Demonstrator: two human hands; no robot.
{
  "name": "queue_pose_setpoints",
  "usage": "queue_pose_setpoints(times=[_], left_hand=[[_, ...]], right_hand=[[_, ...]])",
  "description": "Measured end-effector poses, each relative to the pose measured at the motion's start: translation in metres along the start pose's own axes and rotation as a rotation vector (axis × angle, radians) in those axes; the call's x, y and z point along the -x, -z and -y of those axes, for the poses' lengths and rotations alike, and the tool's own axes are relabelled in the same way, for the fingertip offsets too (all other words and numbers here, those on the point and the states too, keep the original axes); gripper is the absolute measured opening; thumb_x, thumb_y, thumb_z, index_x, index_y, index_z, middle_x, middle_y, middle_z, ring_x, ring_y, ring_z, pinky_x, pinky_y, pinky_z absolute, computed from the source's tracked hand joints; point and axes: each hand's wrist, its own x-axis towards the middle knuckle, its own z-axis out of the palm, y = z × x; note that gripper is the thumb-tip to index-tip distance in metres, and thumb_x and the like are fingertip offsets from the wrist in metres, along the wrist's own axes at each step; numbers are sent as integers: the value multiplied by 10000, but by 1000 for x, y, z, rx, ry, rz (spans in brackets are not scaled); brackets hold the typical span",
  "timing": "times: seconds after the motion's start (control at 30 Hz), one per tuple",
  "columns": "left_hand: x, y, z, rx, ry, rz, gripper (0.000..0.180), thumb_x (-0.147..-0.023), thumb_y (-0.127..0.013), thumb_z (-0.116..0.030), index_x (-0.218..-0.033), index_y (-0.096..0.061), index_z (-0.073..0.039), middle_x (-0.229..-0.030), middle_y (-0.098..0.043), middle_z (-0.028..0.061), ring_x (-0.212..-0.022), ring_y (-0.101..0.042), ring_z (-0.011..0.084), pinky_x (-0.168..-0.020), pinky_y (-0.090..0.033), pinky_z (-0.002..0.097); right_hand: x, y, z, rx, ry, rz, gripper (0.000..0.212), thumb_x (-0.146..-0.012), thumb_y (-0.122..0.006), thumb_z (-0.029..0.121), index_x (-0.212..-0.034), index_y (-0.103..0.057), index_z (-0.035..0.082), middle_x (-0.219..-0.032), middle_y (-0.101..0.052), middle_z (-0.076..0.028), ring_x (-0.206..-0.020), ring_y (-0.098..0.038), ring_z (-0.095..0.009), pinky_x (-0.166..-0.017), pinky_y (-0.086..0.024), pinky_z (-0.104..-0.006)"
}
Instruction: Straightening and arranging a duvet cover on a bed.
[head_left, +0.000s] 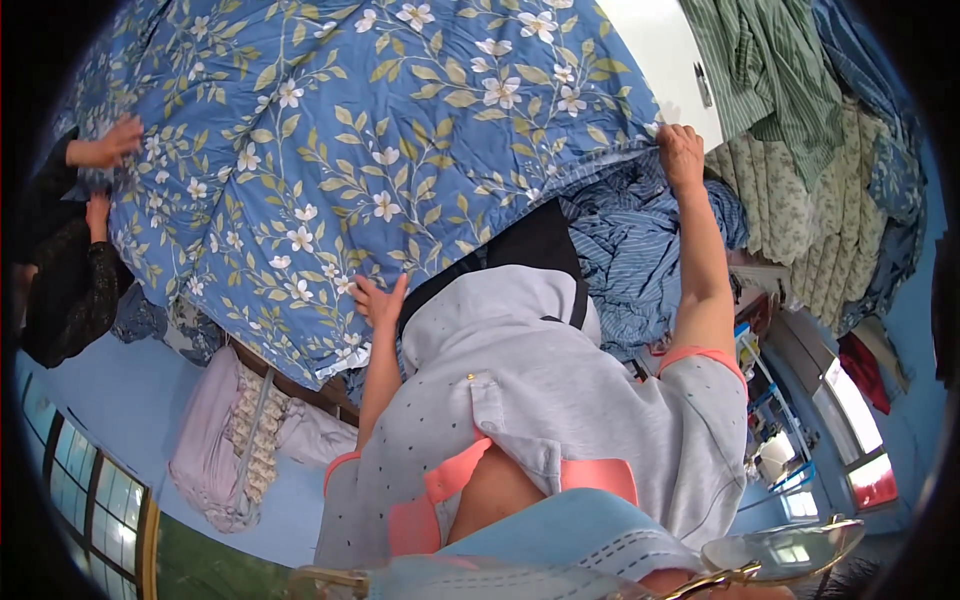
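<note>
- Blue flowered cloth (385, 160) is spread wide, apparently over the white worktop (660, 50) that shows beyond its right edge.
- The cloth's near right corner is pinched by the right hand (682, 157), seemingly so that the hem is pulled taut.
- At the cloth's near edge the left hand (380, 303) is rested, fingers spread, perhaps for steadying; no pinch is seen.
- The cloth's left side is met by a co-worker's hands (108, 150); their grip cannot be told.
- Room at the near edge looks tight: the grey shirt (560, 360) is close to it, and a striped bundle (625, 265) is bunched by the hem.
- Beyond the right edge, sideways movement may be hindered by a small dark tool (703, 86) and green striped fabric (765, 70).
</note>
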Motion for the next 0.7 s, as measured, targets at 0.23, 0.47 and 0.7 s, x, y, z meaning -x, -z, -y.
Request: queue_pose_setpoints(times=[0.23,0.47,0.7], left_hand=[[25,-9,-5,83,138,85,1317,-646,-705,-786,-1597,-5,-203,-1644,57,195,-1455,5,550,-1125,-85,686],[26,-17,19,161,210,136,1465,-594,-733,-798,-1569,160,-167,-1611,199,234,-1433,131,583,-1075,-39,762],[31,11,5,182,216,201,1411,-652,-738,-741,-1569,159,-151,-1613,200,230,-1442,125,568,-1094,-54,740]], right_hand=[[6,-2,-5,-23,175,80,241,-852,-586,96,-1092,-606,118,-1079,-617,-107,-1054,-573,-321,-879,-443,-457],[-23,-24,0,99,257,311,81,-842,-626,146,-910,-622,101,-956,-657,-107,-948,-624,-336,-755,-487,-477],[-99,7,75,67,27,423,169,-870,-600,242,-929,-700,119,-902,-717,-174,-854,-691,-385,-722,-541,-500]])
